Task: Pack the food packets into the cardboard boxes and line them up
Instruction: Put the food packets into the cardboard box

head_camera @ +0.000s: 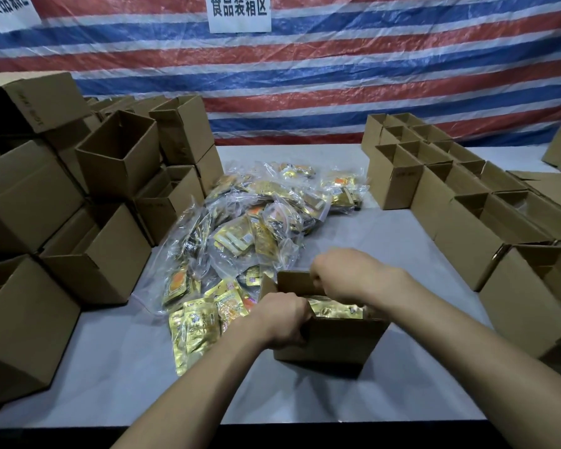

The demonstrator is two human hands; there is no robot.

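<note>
**Grey table, both hands on one box**

Left hand grips the near-left corner of the cardboard box; right hand curls over its far flap. Gold food packets lie inside, between the hands. A loose pile lies just beyond the hands and to their left.

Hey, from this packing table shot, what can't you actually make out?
Head view only:
- Packet count in the open box: its walls and the right hand hide the inside.
- Right hand's fingers: blurred and curled away, so I cannot tell if they hold anything.
- Contents of the boxes on the right: hidden by their walls.
- Text of the left wall sign: cut by the top edge.
- Print on the loose packets: too small.
</note>
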